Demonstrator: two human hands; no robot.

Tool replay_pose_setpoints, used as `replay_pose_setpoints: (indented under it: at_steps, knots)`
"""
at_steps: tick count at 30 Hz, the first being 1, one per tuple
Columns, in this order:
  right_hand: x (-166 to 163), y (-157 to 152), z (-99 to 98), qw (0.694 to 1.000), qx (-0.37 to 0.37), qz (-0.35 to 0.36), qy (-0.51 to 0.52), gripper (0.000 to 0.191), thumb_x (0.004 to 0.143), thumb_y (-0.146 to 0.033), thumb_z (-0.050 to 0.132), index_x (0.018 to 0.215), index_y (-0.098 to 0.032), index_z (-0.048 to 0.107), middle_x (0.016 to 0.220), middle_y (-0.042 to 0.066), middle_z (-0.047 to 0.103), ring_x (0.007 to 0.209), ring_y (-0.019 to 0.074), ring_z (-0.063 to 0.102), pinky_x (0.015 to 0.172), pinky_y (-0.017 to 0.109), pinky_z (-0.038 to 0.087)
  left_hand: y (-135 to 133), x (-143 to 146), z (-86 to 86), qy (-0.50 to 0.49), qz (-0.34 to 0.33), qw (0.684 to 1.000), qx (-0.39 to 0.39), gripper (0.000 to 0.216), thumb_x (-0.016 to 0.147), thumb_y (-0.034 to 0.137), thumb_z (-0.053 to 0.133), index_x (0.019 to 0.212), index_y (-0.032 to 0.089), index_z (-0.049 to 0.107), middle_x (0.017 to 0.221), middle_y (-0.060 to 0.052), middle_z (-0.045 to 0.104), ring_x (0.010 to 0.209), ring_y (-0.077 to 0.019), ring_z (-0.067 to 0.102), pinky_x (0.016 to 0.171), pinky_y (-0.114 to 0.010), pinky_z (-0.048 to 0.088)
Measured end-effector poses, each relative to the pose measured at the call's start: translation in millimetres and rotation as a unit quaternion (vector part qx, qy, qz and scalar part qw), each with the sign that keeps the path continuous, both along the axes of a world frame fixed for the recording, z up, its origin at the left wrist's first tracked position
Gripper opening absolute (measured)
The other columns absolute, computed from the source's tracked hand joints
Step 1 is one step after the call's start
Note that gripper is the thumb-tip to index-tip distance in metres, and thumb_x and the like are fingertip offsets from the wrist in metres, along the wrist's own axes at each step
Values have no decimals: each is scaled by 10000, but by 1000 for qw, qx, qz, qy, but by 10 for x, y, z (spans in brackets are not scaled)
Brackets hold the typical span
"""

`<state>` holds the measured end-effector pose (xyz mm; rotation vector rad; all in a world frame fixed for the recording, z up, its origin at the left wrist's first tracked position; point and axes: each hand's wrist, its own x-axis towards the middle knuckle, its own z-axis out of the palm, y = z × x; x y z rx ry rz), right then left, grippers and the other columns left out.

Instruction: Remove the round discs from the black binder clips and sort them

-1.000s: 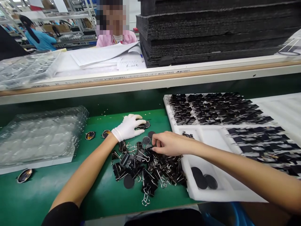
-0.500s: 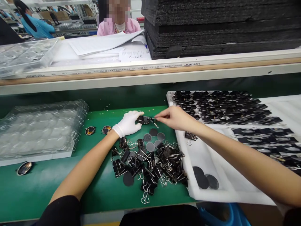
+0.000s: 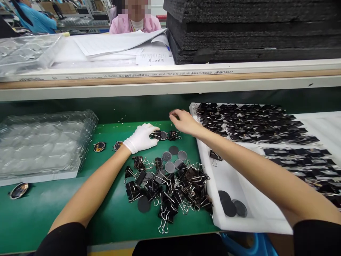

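Observation:
My left hand (image 3: 140,138), in a white glove, is curled on a black disc (image 3: 163,135) that has binder clips on it, on the green mat (image 3: 106,209). A black binder clip (image 3: 174,134) sits at the disc's right side. My bare right hand (image 3: 183,121) hovers just above and right of that clip, fingers curled together; I cannot see whether anything is in them. A pile of black binder clips (image 3: 170,186) lies near the front, with loose dark discs (image 3: 172,157) between the pile and my hands.
A white foam tray (image 3: 231,177) on the right holds rows of clipped pieces (image 3: 247,121) and a few discs (image 3: 233,208). Clear blister trays (image 3: 45,145) are stacked at left, with oval badges (image 3: 99,146) nearby. A person in pink (image 3: 137,23) sits beyond the shelf beside black foam sheets (image 3: 253,28).
My right hand went from the clip pile up to the disc under my left hand, then lifted off up and to the left. A clip now sits beside the disc. My left hand stayed put.

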<state>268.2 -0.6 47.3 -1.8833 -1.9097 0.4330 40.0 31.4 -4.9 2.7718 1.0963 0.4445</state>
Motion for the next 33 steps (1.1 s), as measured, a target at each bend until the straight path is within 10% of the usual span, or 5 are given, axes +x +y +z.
replay_pose_setpoints:
  at_steps: [4, 14, 28, 33]
  knots:
    - [-236, 232, -221, 990, 5, -139, 26, 516, 1049, -509, 251, 1359, -241, 565, 1390, 188, 535, 1356, 410, 424, 1105, 634, 323, 5, 3, -20, -18, 3, 1000, -1, 463, 829, 360, 619, 1261, 208, 688, 1183, -83, 710, 1116, -269, 646, 1012, -417, 502]
    - [-155, 153, -543, 988, 4, -143, 50, 614, 1043, -561, 101, 1444, -252, 449, 1432, 182, 444, 1367, 360, 365, 1133, 603, 276, 54, 42, 0, -38, -16, 998, -44, 453, 840, 379, 609, 1257, 225, 696, 1225, -77, 712, 1152, -276, 636, 1034, -435, 491]
    - [-147, 148, -548, 985, 33, -158, 57, 619, 1054, -516, 8, 1421, -276, 444, 1417, 160, 478, 1338, 325, 430, 1107, 544, 352, 71, 200, -25, -2, -30, 999, -38, 553, 873, 433, 579, 1384, 229, 633, 1329, -86, 666, 1228, -295, 595, 1072, -448, 457]
    - [-42, 37, -148, 989, 42, -39, 136, 668, 1076, -526, 22, 1319, -273, 590, 1326, 101, 614, 1270, 273, 543, 1081, 454, 417, 55, 161, 60, -78, -19, 991, -103, 421, 846, 449, 612, 1181, 223, 732, 1168, -64, 737, 1087, -261, 660, 1001, -404, 501]
